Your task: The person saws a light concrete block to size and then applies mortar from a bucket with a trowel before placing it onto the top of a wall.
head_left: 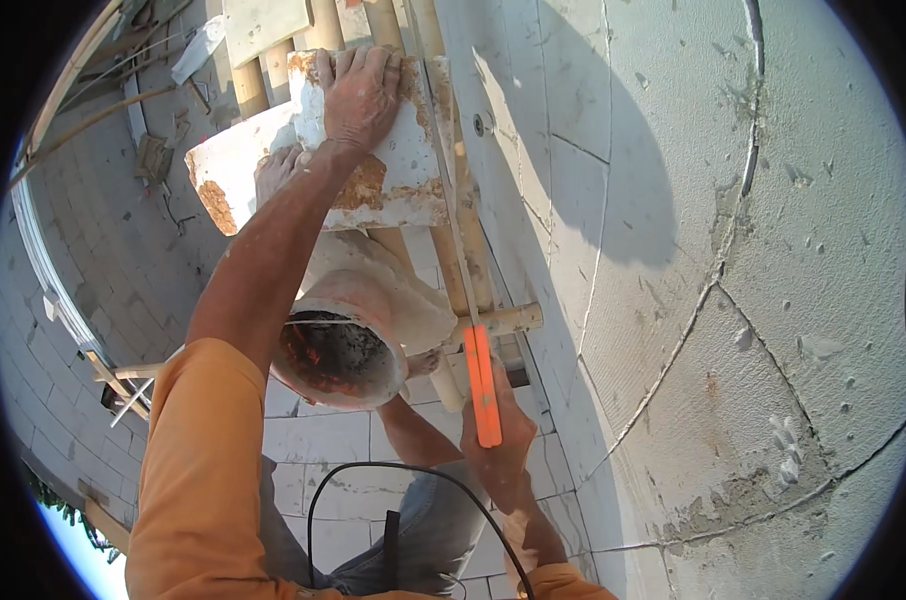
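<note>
My left hand [361,100] lies on a white block [408,150] with brown patches, fingers spread at its far edge. My right hand [503,425] is closed around the orange handle of a handsaw [484,385]. Its long thin blade runs away from me along the block's right side; whether the teeth are in the block I cannot tell. Bare toes [278,172] rest on the block's left part, partly hidden by my left forearm. Just nearer stands a tilted bucket [338,350] with grey residue inside, against a pale, lumpy thing [403,290].
Bamboo poles [448,265] lie under the block, with a crosswise pole [513,319] near the saw handle. A pale block wall [663,330] with mortar joints rises close on my right. A black cable [373,465] loops in front of my legs. Another pale slab [263,25] lies farther off.
</note>
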Demonstrator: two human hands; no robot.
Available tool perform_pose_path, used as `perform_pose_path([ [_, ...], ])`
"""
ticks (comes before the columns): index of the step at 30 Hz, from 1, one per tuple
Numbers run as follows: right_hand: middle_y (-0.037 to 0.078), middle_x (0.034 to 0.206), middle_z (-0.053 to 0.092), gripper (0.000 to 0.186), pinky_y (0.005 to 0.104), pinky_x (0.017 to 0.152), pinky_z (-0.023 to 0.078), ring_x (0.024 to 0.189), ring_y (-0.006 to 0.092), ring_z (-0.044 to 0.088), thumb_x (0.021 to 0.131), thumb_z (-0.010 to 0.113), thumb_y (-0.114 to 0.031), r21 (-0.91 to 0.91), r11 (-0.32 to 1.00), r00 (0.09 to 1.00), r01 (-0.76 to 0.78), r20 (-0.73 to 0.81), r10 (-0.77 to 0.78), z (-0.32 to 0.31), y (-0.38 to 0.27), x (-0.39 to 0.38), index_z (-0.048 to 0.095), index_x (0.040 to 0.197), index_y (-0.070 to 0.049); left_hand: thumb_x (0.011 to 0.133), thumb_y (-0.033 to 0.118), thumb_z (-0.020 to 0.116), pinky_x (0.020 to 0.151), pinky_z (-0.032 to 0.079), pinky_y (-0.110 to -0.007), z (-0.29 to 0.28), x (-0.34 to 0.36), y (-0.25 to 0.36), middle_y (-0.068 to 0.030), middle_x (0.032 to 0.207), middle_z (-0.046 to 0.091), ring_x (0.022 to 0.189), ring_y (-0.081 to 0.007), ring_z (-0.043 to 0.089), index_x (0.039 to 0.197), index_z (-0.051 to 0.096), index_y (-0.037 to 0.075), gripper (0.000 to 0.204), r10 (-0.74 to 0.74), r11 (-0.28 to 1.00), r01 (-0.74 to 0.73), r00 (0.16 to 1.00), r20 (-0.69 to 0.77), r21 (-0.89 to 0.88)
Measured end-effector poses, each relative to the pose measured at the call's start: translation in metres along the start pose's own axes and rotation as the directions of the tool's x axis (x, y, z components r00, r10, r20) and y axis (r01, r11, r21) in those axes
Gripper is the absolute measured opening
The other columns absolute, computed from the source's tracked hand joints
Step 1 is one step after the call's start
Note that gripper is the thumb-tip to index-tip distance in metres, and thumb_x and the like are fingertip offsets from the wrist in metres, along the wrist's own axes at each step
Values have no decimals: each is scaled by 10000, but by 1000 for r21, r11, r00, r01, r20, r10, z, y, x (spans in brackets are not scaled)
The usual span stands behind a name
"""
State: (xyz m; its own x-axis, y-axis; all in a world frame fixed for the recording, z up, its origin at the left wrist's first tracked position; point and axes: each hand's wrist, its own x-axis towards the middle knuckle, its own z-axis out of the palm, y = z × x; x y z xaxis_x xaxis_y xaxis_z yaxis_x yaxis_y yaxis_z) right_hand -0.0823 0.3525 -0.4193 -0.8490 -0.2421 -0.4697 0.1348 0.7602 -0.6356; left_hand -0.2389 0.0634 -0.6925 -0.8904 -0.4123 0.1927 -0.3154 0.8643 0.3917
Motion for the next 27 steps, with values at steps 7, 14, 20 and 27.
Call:
perform_pose_path([
  [7,235,1015,701,455,353,683,588,833,282,736,887,596,19,-39,999,999,-26,24,27,29,-9,44,513,1322,123,1024,328,488,1118,236,-609,0,-7,-8,-91,1030,654,1103,-302,566,1015,606,95,262,0,1000,0,999,34,-16],
  [14,278,1216,654,469,321,747,599,973,315,731,883,594,32,0,994,993,-110,41,110,21,3,-9,508,1338,106,1029,337,473,1119,256,-599,3,-2,-4,-105,1027,653,1126,-322,563,1032,590,78,284,15,1000,-15,1000,15,-5],
  [20,248,1137,691,517,319,703,590,896,296,742,868,602,31,34,996,997,-81,17,80,25,2,10,501,1374,75,1032,344,469,1119,257,-591,-10,-2,-3,-104,1042,660,1104,-326,569,999,600,75,301,-8,1000,9,999,46,-28],
  [27,196,871,704,587,352,625,552,724,274,720,837,634,31,77,996,999,-36,18,35,31,29,50,506,1409,9,1036,345,463,1118,254,-576,6,0,-8,-117,1030,642,1092,-339,556,1024,585,65,305,33,999,-33,999,10,-22],
])
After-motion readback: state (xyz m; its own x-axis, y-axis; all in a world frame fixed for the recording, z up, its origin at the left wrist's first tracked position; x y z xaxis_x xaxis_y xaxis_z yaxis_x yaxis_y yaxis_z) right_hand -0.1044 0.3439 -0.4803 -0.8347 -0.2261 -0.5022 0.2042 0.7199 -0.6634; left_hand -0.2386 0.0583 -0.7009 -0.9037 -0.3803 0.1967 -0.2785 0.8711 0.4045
